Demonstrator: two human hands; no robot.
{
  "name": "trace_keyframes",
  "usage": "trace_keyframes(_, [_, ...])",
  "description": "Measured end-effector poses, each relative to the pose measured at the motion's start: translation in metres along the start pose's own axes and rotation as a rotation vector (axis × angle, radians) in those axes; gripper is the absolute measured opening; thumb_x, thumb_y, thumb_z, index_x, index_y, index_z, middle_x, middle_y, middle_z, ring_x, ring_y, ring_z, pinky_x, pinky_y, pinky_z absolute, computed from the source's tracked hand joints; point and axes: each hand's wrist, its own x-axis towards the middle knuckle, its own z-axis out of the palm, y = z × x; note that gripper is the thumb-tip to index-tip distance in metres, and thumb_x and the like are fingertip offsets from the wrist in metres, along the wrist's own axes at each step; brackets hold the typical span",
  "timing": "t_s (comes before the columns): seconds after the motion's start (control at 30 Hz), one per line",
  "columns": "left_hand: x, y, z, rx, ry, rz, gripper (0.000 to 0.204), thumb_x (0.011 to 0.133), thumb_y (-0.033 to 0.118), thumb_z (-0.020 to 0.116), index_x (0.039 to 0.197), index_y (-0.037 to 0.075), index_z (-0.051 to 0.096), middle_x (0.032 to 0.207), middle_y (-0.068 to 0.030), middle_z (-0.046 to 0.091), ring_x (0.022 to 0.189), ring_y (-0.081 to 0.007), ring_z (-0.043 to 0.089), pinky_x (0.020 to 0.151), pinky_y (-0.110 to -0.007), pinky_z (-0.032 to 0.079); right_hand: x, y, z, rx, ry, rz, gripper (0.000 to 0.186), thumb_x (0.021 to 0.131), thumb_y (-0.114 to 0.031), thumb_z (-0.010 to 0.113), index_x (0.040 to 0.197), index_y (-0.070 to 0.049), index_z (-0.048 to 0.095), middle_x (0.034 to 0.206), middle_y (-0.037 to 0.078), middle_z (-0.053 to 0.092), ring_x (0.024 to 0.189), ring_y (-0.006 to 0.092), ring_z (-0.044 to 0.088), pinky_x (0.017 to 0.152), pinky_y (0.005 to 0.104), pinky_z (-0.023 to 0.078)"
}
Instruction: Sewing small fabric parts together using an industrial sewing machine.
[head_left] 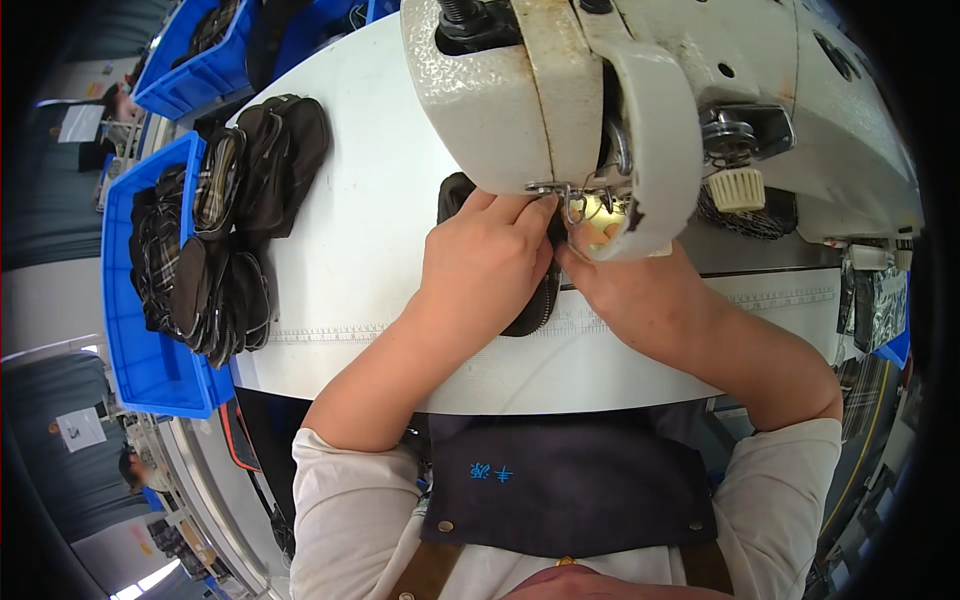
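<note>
Under the head of a white sewing machine (570,100) lies a dark fabric piece (535,315) with zipper teeth along its curved edge. My left hand (480,260) is closed on it from the left, knuckles up, fingertips close to the needle area. On the other side my right hand (635,295) pinches the piece's edge, its thumb and fingers near my left fingertips. Part of the right hand's fingers is hidden behind the white machine guard (665,140). A small lamp lights the spot by the presser foot. My hands cover most of the piece.
Stacks of dark and plaid fabric pieces (285,165) lie on the white table (370,220) at left, some overlapping a blue bin (165,375). Another blue bin (215,75) stands at the far left. A ruler strip (350,333) crosses the table. A dark apron (570,480) covers my front.
</note>
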Motion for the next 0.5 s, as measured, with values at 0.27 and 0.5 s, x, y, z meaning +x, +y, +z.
trace_keyframes(0.27, [0.0,0.002,0.004,-0.03,0.015,0.016,0.029,0.086,0.014,0.075,0.113,0.004,0.076,0.107,-0.0034,0.071,0.1,-0.0219,0.07,0.072,-0.034,0.061,-0.001,0.004,-0.003,0.074,0.011,0.032,0.018,0.082,-0.009,0.069,0.099,-0.006,0.073,0.096,0.008,0.064,0.086,0.0239,0.068,0.069,0.0358,0.056])
trace_keyframes(0.5, [-0.004,0.006,0.006,0.002,0.034,0.052,0.03,0.085,0.014,0.075,0.113,0.003,0.073,0.111,-0.0061,0.069,0.099,-0.0232,0.068,0.073,-0.033,0.06,0.0,0.005,-0.014,0.16,0.007,0.053,0.018,0.084,-0.007,0.068,0.101,-0.003,0.073,0.103,0.01,0.066,0.09,0.0259,0.07,0.072,0.0367,0.058])
